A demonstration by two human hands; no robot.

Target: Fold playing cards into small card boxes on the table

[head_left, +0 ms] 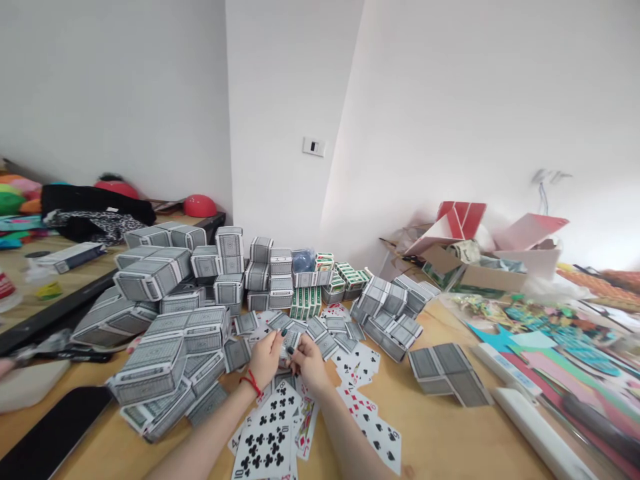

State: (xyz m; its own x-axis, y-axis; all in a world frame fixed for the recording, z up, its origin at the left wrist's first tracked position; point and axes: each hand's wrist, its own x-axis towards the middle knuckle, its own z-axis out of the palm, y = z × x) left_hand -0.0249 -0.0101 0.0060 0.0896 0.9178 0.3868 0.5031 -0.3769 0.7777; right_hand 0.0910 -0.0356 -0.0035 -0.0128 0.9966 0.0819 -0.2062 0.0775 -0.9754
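My left hand [266, 363], with a red string bracelet at the wrist, and my right hand [309, 363] meet at the middle of the table. Between their pinched fingertips is a playing card [291, 341] with a grey patterned back; whether it is folded I cannot make out. Loose playing cards [267, 437] lie face up below my wrists, with clubs and spades showing. More face-up cards [357, 363] spread right of my right hand. Around my fingers are several grey-backed folded cards [320, 337]. Blocks built from folded cards [155, 360] are stacked to the left.
Behind my hands stand more card blocks [230, 257] and green card boxes [305, 303]. Another card block [393, 313] and a folded card piece [450, 373] sit at right. A black phone [55, 433] lies front left. An open carton [495, 277] and coloured paper [555, 380] occupy the right side.
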